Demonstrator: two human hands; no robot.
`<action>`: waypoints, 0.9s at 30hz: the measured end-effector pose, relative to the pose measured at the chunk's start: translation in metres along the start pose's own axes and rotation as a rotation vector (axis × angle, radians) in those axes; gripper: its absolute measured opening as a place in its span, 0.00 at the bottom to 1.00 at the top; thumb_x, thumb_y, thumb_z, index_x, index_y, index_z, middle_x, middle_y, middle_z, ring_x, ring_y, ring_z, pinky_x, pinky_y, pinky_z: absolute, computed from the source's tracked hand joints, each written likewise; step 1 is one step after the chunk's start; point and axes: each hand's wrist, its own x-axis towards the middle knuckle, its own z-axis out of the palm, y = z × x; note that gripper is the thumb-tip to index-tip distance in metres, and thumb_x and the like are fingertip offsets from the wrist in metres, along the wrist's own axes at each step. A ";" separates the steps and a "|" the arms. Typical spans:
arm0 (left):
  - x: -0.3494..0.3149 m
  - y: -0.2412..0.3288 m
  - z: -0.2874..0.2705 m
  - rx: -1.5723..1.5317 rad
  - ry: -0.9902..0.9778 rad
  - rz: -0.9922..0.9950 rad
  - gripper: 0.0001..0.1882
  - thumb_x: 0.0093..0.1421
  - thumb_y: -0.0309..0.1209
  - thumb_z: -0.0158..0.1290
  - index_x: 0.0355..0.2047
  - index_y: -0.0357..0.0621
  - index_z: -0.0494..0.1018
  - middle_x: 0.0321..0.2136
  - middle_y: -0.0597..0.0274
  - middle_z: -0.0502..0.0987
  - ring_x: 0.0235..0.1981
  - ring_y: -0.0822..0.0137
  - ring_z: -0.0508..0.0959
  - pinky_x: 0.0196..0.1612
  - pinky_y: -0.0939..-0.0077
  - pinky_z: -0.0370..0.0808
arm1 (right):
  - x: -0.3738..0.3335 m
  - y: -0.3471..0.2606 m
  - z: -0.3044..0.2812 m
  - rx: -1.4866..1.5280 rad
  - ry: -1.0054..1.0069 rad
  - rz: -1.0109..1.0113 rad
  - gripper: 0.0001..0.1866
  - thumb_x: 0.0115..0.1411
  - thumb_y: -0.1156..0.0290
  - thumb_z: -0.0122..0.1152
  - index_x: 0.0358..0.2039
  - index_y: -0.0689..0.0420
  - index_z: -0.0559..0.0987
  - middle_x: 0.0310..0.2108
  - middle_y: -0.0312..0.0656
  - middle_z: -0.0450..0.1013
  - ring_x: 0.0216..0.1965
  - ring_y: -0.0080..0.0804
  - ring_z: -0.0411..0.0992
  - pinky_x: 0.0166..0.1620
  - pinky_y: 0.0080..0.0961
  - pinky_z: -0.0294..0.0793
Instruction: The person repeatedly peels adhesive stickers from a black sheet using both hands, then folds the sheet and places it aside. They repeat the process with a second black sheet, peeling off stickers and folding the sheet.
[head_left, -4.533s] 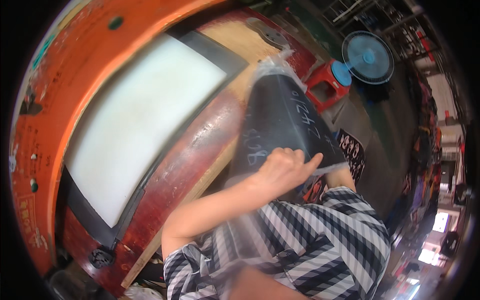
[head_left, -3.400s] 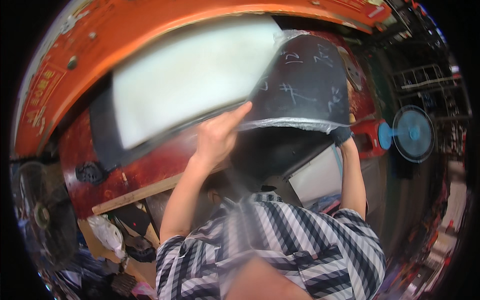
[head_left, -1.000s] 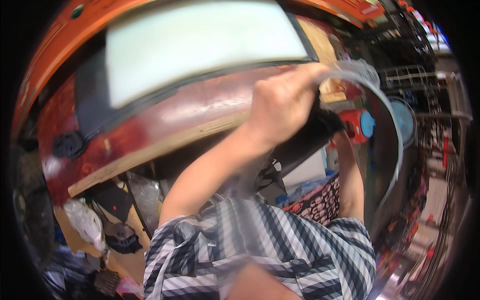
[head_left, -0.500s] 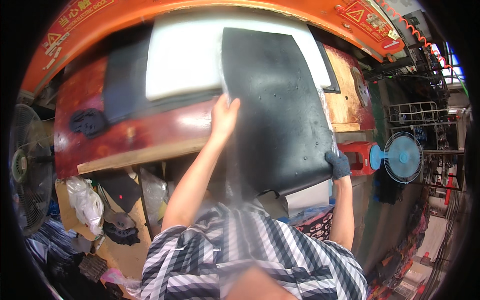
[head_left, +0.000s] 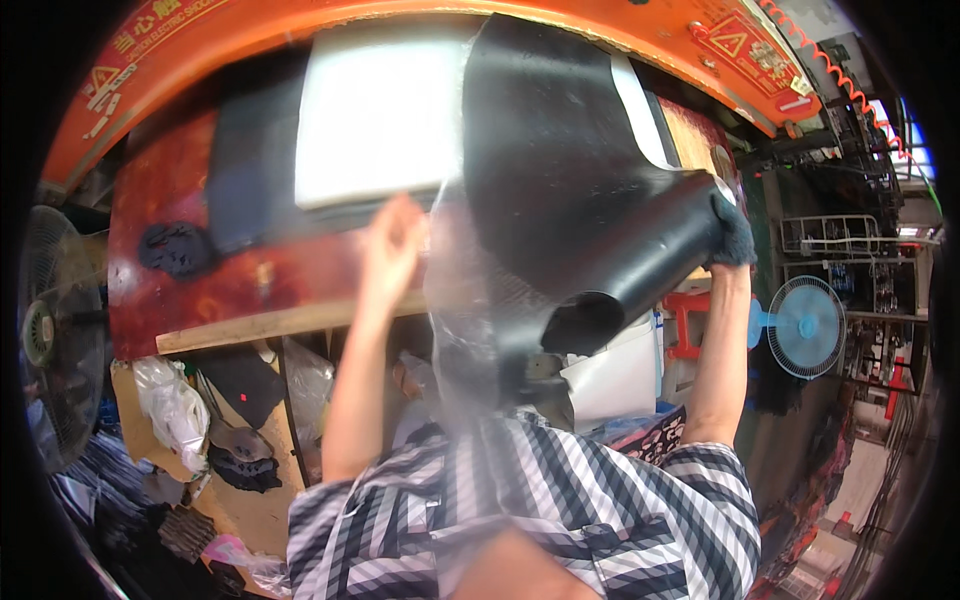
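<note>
A large black rubber-like sheet (head_left: 560, 130) spans the middle, its far end over a white board (head_left: 375, 120) and its near part hanging toward my shirt. My right hand (head_left: 733, 232), in a dark glove, grips the sheet's right edge, lifting it into a rolled fold. Clear plastic film (head_left: 455, 300) lies along the sheet's left side and stands partly away from it. My left hand (head_left: 395, 245), bare and blurred by motion, is closed at the film's left edge; its fingertips are hard to make out.
A reddish table (head_left: 330, 275) with a wooden front edge lies under the board. An orange machine beam (head_left: 400, 15) crosses the far side. A blue fan (head_left: 803, 325) and red stool (head_left: 683, 325) stand right; another fan (head_left: 45, 335) is left. A dark lump (head_left: 175, 247) sits on the table.
My right hand has moved up and right, folding the sheet's near right part upward. My left hand has moved left and slightly down, with the film now spread farther left from the sheet.
</note>
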 end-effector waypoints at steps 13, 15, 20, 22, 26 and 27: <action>-0.114 -0.018 0.031 -0.754 -0.600 -0.474 0.26 0.67 0.46 0.42 0.54 0.34 0.64 0.44 0.51 0.76 0.41 0.61 0.78 0.45 0.64 0.76 | -0.092 0.056 -0.036 -0.173 0.175 0.063 0.24 0.48 0.70 0.64 0.47 0.62 0.76 0.37 0.36 0.74 0.37 0.29 0.73 0.42 0.26 0.74; -0.121 -0.018 0.022 -0.714 -0.796 -0.517 0.33 0.69 0.52 0.33 0.59 0.33 0.59 0.45 0.48 0.75 0.44 0.57 0.78 0.47 0.59 0.76 | -0.094 0.054 -0.038 -0.157 0.121 0.065 0.21 0.47 0.71 0.63 0.45 0.61 0.77 0.34 0.34 0.74 0.34 0.27 0.72 0.40 0.25 0.74; -0.120 0.003 0.025 -0.515 -0.769 -0.277 0.26 0.64 0.30 0.51 0.60 0.34 0.57 0.47 0.55 0.73 0.46 0.68 0.75 0.52 0.71 0.71 | -0.076 0.052 -0.034 -0.238 0.159 0.047 0.13 0.48 0.75 0.61 0.37 0.59 0.78 0.30 0.31 0.72 0.31 0.23 0.70 0.38 0.22 0.72; -0.093 0.010 0.028 -0.586 -0.715 -0.230 0.21 0.65 0.33 0.50 0.54 0.36 0.62 0.41 0.58 0.76 0.41 0.68 0.77 0.48 0.72 0.73 | -0.049 0.052 -0.026 -0.330 0.182 0.016 0.09 0.48 0.76 0.61 0.33 0.57 0.78 0.28 0.30 0.72 0.31 0.21 0.69 0.37 0.19 0.71; -0.015 0.019 0.039 -0.508 -0.324 -0.138 0.16 0.67 0.37 0.49 0.47 0.38 0.67 0.32 0.60 0.77 0.32 0.70 0.77 0.37 0.75 0.76 | 0.055 0.044 0.006 -0.383 0.241 -0.024 0.20 0.48 0.71 0.69 0.43 0.62 0.79 0.34 0.38 0.76 0.36 0.28 0.73 0.42 0.24 0.72; 0.012 0.020 0.042 -0.513 -0.257 -0.036 0.15 0.67 0.37 0.47 0.46 0.38 0.67 0.31 0.60 0.77 0.30 0.71 0.77 0.34 0.76 0.76 | 0.089 0.041 0.018 -0.393 0.219 -0.022 0.23 0.47 0.68 0.70 0.45 0.61 0.79 0.34 0.39 0.76 0.35 0.29 0.73 0.41 0.25 0.72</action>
